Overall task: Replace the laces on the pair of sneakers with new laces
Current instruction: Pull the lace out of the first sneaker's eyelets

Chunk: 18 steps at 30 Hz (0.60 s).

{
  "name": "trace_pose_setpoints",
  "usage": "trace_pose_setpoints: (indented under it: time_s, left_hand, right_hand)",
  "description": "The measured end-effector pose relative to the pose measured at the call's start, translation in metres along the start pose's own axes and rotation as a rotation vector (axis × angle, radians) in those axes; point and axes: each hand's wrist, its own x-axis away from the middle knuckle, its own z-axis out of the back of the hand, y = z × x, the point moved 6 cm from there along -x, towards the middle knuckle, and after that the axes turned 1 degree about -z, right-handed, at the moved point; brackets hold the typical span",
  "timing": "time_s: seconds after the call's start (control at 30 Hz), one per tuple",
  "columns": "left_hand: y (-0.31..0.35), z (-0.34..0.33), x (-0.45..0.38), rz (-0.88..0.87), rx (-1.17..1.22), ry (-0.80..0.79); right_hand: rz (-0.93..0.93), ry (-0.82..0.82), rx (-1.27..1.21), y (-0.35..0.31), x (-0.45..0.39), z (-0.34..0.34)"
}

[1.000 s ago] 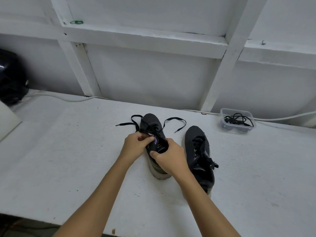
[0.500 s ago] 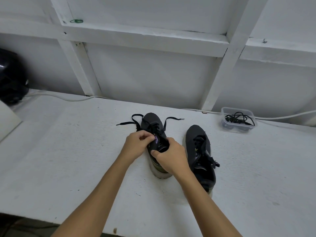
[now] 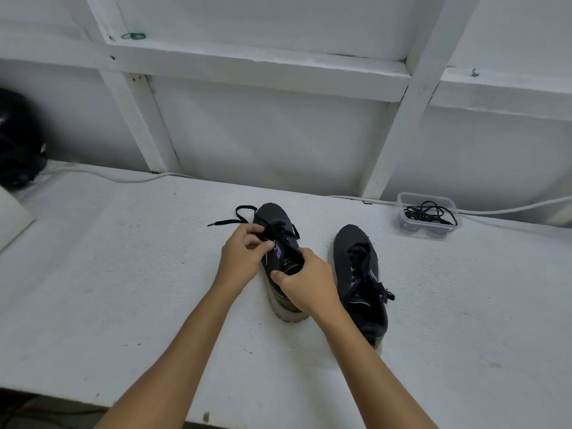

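I am looking down at a white, rough-painted table (image 3: 93, 289) running up to a white panelled wall crossed by timber battens. At the far left a glossy black rounded object (image 3: 15, 144) is sitting against the wall, and a white cable (image 3: 108, 178) is trailing along the table's back edge. Wide bare tabletop is lying open on the left.

My left hand (image 3: 241, 258) is curling its fingers and pinching the black lace (image 3: 238, 216) at the eyelets of the left sneaker (image 3: 275, 218), a dark fabric shoe with a pale sole, toe pointing at the wall. 1 flat lace end is looping out to the left on the table. My right hand (image 3: 306, 283) is gripping that same sneaker at its collar, thumb over the opening, holding it steady.

Just beside it, the right sneaker (image 3: 356, 252) is lying apart, its lace loose. Further right, near the wall, a clear plastic tub (image 3: 414, 199) is holding 1 tangle of black laces (image 3: 428, 212).
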Motion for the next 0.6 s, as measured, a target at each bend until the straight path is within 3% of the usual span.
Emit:
trace_pose_setpoints:
  time_s: [0.13, 0.2, 0.27, 0.4, 0.47, 0.6]
  left_hand:
    - [-0.009, 0.035, -0.002, 0.119, 0.322, 0.443]
    - [-0.015, 0.046, 0.003, 0.196, 0.283, 0.528]
    - [-0.015, 0.041, 0.004, 0.17, 0.099, 0.382]
    - [-0.006, 0.006, 0.003, 0.016, -0.172, -0.096]
    - [-0.002, -0.002, 0.002, -0.031, -0.214, -0.151]
    - [0.005, -0.002, -0.002, -0.07, -0.275, -0.105]
  right_hand:
    - [-0.008, -0.016, -0.017, 0.001, 0.001, 0.0]
    - [-0.007, -0.022, -0.025, 0.001, 0.001, 0.001]
    - [-0.006, -0.018, -0.028, 0.001, 0.001, 0.001]
    - [0.003, -0.005, -0.011, 0.0, 0.001, 0.001]
    - [0.007, -0.004, -0.013, 0.0, 0.001, 0.0]
    - [0.007, -0.005, -0.017, 0.0, 0.001, 0.0]
